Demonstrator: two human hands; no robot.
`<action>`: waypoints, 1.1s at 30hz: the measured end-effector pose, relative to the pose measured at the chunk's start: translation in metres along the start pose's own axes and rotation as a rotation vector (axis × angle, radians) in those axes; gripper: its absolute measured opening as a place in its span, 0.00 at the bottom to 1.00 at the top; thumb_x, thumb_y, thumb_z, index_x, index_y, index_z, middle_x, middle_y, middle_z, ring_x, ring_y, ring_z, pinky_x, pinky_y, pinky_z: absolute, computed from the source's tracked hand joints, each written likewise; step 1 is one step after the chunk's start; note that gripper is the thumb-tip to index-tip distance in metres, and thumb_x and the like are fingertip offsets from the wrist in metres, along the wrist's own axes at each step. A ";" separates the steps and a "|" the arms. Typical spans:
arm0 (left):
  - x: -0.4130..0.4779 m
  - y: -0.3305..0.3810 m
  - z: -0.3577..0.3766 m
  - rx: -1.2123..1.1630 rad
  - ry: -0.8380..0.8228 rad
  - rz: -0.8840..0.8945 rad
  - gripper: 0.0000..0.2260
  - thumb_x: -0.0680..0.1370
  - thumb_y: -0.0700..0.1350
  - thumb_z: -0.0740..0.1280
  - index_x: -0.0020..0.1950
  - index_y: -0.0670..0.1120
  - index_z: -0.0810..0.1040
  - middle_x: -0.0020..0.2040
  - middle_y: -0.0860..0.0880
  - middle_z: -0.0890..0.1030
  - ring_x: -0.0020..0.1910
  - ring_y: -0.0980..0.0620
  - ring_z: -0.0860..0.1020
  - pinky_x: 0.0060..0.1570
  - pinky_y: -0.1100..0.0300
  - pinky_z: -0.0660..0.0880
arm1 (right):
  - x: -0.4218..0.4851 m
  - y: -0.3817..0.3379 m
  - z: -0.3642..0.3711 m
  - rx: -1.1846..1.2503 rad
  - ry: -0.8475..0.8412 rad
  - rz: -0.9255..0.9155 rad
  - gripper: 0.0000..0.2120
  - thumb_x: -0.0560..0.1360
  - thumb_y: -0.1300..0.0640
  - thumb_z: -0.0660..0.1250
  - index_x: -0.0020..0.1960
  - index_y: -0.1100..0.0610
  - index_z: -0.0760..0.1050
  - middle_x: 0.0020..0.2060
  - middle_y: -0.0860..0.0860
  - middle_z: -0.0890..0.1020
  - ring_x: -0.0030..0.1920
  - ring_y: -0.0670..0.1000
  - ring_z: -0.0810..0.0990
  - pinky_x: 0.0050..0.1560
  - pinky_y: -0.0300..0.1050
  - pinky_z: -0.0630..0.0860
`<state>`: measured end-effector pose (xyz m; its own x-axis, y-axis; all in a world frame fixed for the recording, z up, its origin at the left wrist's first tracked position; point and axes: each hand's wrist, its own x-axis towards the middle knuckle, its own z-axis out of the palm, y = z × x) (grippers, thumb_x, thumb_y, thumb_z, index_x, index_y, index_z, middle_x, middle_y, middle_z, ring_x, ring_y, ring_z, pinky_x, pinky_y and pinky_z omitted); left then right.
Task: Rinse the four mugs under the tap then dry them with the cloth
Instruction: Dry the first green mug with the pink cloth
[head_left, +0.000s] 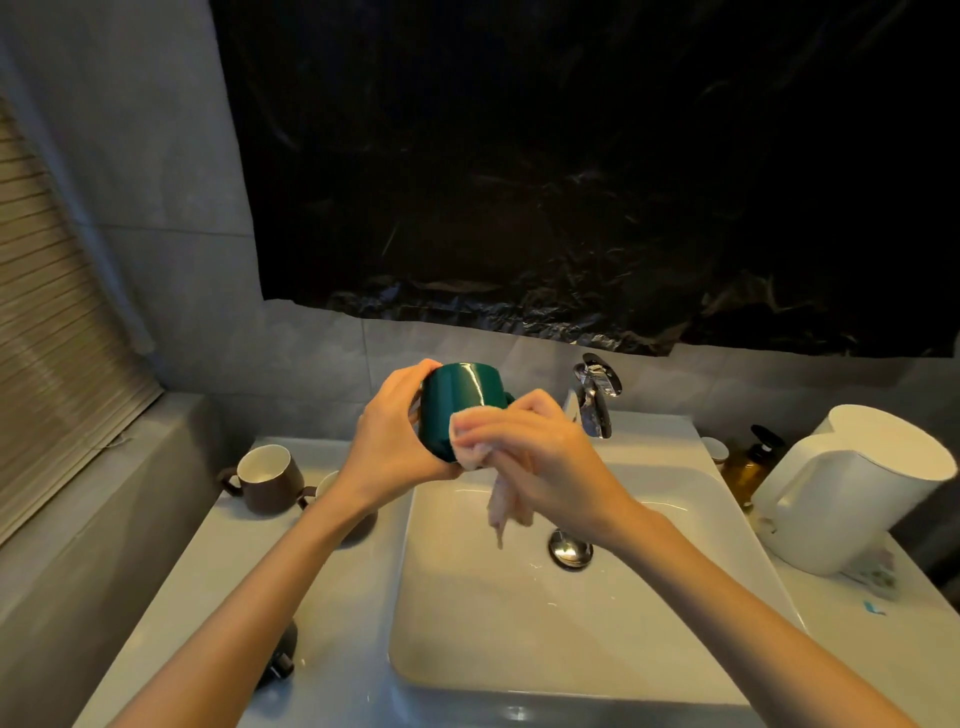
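While gripping green mug (460, 402) in left hand (397, 423), curling fingers round its left end and holding it tilted in the air above the back of sink basin (519, 623), left of tap (595, 400). Pinching cloth (470, 447) in right hand (535, 449), pressing a bunched pad of it against the mug's near wall and letting the rest hang as a limp, twisted tail toward drain plug (570, 548).

Hidden or unclear: failing to see the mug's mouth, inside or base; seeing only a sliver of its handle behind right knuckles; losing left fingertips behind the mug body.

Materials: reading mug as glossy dark green glaze, rounded, carrying a bright highlight; cloth as pale, soft, crumpled; basin as smooth white rectangle with rounded corners; tap and plug as polished metal.

Outward, on counter (337, 623) to the left: noting brown mug (270, 480) standing upright, pale inside, handle pointing left; second mug (326, 486) just beside it, mostly covered by left forearm, showing only a pale rim. Noting dark object (280, 654) nearer, cut off by the same forearm, not identifiable. To the right: noting white jug (852, 493) and amber pump bottle (748, 467) partly behind it. Noting crinkled black plastic sheet (571, 182) hanging over the wall above.
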<state>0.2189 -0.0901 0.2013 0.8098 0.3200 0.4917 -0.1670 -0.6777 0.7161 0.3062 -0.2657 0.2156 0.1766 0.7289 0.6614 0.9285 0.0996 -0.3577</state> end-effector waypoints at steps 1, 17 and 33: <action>0.000 0.003 0.001 0.033 -0.008 0.009 0.35 0.56 0.56 0.78 0.58 0.62 0.66 0.55 0.63 0.72 0.56 0.59 0.74 0.54 0.59 0.76 | 0.005 0.001 0.001 -0.014 0.002 -0.007 0.07 0.76 0.64 0.68 0.52 0.59 0.81 0.57 0.47 0.82 0.55 0.32 0.69 0.54 0.41 0.68; 0.000 0.017 0.009 0.155 -0.039 -0.025 0.33 0.55 0.61 0.75 0.57 0.62 0.67 0.52 0.64 0.72 0.54 0.60 0.73 0.51 0.53 0.77 | 0.021 0.020 0.002 -0.071 0.185 0.173 0.09 0.76 0.66 0.66 0.50 0.56 0.82 0.52 0.43 0.83 0.51 0.32 0.73 0.54 0.44 0.71; 0.001 0.010 0.017 0.236 -0.095 -0.021 0.39 0.56 0.56 0.79 0.64 0.57 0.67 0.59 0.58 0.72 0.55 0.58 0.73 0.52 0.52 0.77 | 0.009 0.034 -0.005 -0.055 0.178 0.533 0.11 0.79 0.63 0.61 0.52 0.53 0.81 0.47 0.40 0.80 0.49 0.38 0.77 0.52 0.30 0.70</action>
<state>0.2278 -0.1081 0.2009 0.8628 0.2793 0.4213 -0.0230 -0.8109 0.5848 0.3413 -0.2593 0.2130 0.6741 0.5424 0.5014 0.7105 -0.2905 -0.6409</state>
